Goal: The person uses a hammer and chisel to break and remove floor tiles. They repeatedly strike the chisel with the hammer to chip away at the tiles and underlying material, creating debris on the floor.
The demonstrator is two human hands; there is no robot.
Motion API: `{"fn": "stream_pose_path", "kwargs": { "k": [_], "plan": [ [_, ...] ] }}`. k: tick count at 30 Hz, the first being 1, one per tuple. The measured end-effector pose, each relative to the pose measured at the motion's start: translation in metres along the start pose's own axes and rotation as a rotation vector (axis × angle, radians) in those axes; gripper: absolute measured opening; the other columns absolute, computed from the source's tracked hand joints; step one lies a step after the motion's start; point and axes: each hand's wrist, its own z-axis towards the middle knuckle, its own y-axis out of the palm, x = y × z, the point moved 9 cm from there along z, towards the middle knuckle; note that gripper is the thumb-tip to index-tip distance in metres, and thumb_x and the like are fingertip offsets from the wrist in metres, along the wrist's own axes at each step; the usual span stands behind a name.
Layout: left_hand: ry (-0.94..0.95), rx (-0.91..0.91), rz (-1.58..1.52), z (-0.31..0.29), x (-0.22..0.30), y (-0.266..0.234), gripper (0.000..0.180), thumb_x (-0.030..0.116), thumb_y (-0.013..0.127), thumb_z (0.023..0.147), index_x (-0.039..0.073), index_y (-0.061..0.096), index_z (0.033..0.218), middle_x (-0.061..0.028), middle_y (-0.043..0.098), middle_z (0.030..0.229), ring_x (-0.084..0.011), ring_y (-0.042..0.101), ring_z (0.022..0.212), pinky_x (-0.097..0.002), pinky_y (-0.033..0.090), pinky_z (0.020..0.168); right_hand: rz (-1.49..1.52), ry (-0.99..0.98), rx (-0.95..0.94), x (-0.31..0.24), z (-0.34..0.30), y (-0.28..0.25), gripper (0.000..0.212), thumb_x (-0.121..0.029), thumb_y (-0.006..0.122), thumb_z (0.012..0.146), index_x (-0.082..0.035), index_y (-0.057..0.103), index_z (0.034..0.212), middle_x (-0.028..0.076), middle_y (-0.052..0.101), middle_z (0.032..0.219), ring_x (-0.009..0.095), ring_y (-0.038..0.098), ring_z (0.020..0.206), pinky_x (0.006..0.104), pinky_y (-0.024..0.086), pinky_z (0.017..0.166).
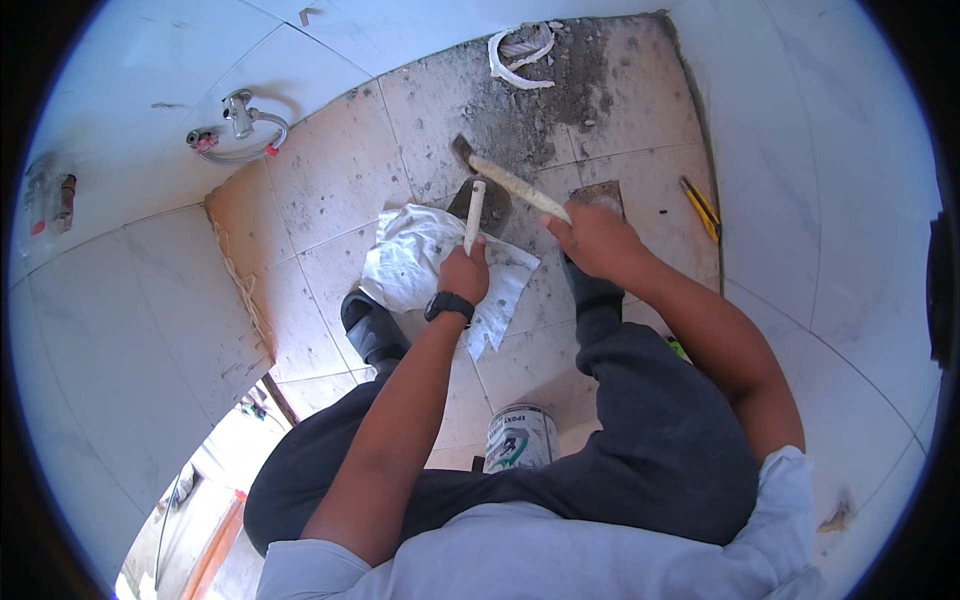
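My right hand is closed around the pale, worn handle of a hammer. The hammer's dark head points up and to the left, close above what my left hand holds. My left hand, with a black watch on the wrist, grips a short white handle-like stick that stands up out of the fist. Its lower end is hidden by the fingers. Behind the stick is a dark grey flat piece; I cannot tell whether the two are joined. A crumpled white cloth lies under and beside my left hand.
A yellow utility knife lies by the right wall. Grey rubble and a white ring-shaped piece are at the back. A paint can stands between my legs. A valve with a hose projects from the left wall.
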Motion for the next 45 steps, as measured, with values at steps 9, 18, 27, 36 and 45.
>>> {"fn": "stream_pose_path", "kwargs": {
  "k": [9, 18, 27, 36, 45],
  "plan": [
    [0.030, 0.036, 0.029, -0.002, 0.013, 0.009, 0.066, 0.054, 0.044, 0.106, -0.007, 0.067, 0.099, -0.0355, 0.069, 0.096, -0.0527, 0.066, 0.098, -0.0573, 0.051, 0.088, 0.074, -0.073, 0.107, 0.010, -0.005, -0.020, 0.055, -0.048, 0.053, 0.104, 0.005, 0.064, 0.091, 0.029, 0.067, 0.080, 0.048, 0.067, 0.079, 0.0546, 0.052, 0.073],
    [0.025, 0.013, 0.070, 0.003, 0.012, 0.005, 0.066, 0.053, 0.045, 0.105, -0.008, 0.067, 0.099, -0.0362, 0.068, 0.096, -0.0534, 0.066, 0.097, -0.0570, 0.052, 0.088, 0.114, -0.129, 0.105, 0.001, -0.001, -0.015, 0.053, -0.045, 0.055, 0.104, 0.004, 0.062, 0.087, 0.028, 0.065, 0.075, 0.048, 0.066, 0.076, 0.0535, 0.051, 0.071],
    [0.012, -0.020, 0.079, 0.001, 0.017, 0.003, 0.068, 0.055, 0.043, 0.106, -0.009, 0.068, 0.100, -0.0372, 0.068, 0.098, -0.0539, 0.065, 0.100, -0.0572, 0.051, 0.089, 0.025, -0.092, 0.034, 0.001, 0.001, 0.001, 0.054, -0.047, 0.052, 0.105, 0.004, 0.063, 0.091, 0.027, 0.066, 0.077, 0.047, 0.067, 0.077, 0.0537, 0.052, 0.072],
    [0.001, -0.034, 0.081, 0.004, 0.017, 0.000, 0.069, 0.055, 0.044, 0.105, -0.009, 0.068, 0.102, -0.0372, 0.068, 0.101, -0.0531, 0.066, 0.101, -0.0562, 0.052, 0.090, -0.022, -0.033, 0.030, -0.001, -0.007, 0.003, 0.048, -0.045, 0.054, 0.104, 0.001, 0.065, 0.096, 0.026, 0.069, 0.081, 0.046, 0.069, 0.077, 0.0543, 0.055, 0.072],
    [0.021, -0.028, 0.098, 0.013, 0.011, 0.004, 0.073, 0.059, 0.043, 0.104, -0.009, 0.069, 0.102, -0.0363, 0.068, 0.098, -0.0529, 0.066, 0.100, -0.0560, 0.052, 0.089, 0.042, -0.067, 0.096, -0.001, -0.007, 0.002, 0.046, -0.042, 0.055, 0.105, 0.002, 0.062, 0.093, 0.026, 0.067, 0.078, 0.046, 0.067, 0.075, 0.0549, 0.053, 0.070]
  ]
}}
